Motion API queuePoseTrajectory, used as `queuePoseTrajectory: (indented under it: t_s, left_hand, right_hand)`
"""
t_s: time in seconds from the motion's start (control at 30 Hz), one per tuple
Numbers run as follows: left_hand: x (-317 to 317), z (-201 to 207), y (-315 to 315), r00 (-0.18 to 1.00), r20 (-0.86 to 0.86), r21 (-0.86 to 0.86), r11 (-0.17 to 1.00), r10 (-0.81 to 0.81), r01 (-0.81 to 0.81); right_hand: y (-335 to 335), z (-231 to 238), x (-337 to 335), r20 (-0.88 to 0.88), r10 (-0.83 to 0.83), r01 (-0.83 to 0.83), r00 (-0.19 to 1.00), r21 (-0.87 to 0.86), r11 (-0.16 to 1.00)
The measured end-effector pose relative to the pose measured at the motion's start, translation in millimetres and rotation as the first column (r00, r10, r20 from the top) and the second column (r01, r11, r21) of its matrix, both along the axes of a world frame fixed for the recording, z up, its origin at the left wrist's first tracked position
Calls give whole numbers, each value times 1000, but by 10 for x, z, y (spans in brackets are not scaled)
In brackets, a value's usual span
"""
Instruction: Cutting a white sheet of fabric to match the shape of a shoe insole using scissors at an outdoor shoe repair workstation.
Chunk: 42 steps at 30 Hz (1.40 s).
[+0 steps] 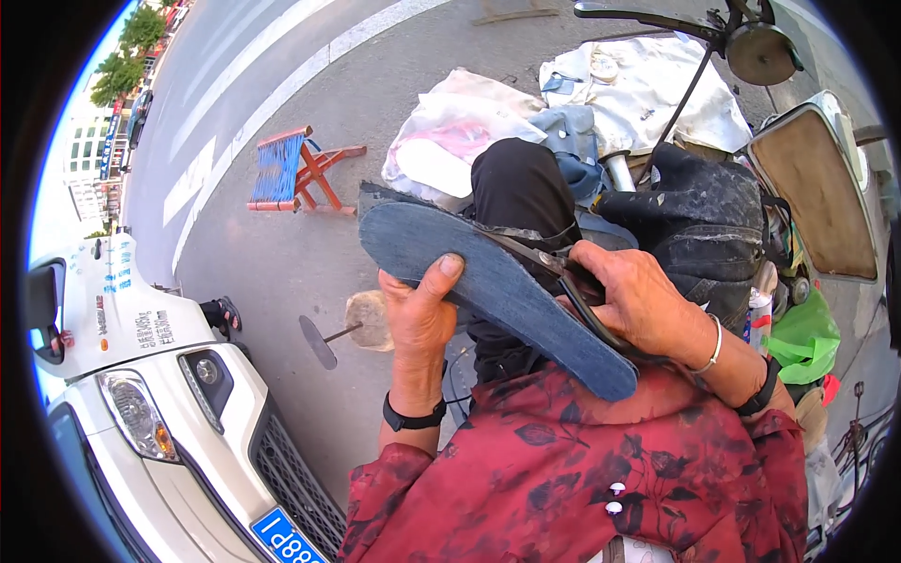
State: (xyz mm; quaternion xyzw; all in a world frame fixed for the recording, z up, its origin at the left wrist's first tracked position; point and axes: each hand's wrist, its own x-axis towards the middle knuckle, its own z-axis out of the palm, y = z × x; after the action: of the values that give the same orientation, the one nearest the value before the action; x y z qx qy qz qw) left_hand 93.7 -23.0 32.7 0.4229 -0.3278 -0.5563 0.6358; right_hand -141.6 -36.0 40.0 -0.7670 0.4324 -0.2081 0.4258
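A blue-grey insole (497, 281) lies slantwise over my lap, its wide end up at the left and its narrower end down at the right. My left hand (418, 300) grips its left side, thumb on top and fingers underneath. A strip of dark sheet (377, 195) shows beyond its far edge. My right hand (643, 296) is closed round the dark handles of a pair of scissors (554, 262). Their blades run along the insole's far edge, pointing up to the left. Part of the handles is hidden by my fingers.
A folding stool (298, 171) with blue webbing stands at the far left. A white vehicle (178, 385) is close on the left. Beyond my knees lie white cloths (648, 94) and a black bag (690, 220). A brown-lined case (817, 192) stands right, above a green bag (805, 340).
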Motion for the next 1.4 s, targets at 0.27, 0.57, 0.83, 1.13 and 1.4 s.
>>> queuePoseTrajectory:
  t_s: [0.27, 0.57, 0.83, 1.13, 1.4]
  left_hand:
    - [-71, 50, -25, 1000, -24, 4, 1000, 1, -1]
    - [-139, 109, -44, 996, -86, -19, 999, -36, 35]
    - [-110, 107, -42, 994, -95, -19, 999, -51, 50]
    - [-132, 140, -72, 995, -25, -11, 996, -94, 94]
    - [-121, 156, -87, 984, -53, 13, 985, -171, 172]
  right_hand:
    - [-80, 107, -10, -17, 21, -20, 1000, 39, 999]
    - [-145, 181, -10, 11, 9, -9, 1000, -38, 999]
    - [-141, 218, -28, -60, 12, -12, 998, -4, 1000]
    - [-242, 334, 9, -68, 19, -22, 997, -47, 999]
    - [-251, 340, -27, -79, 5, -11, 997, -76, 997]
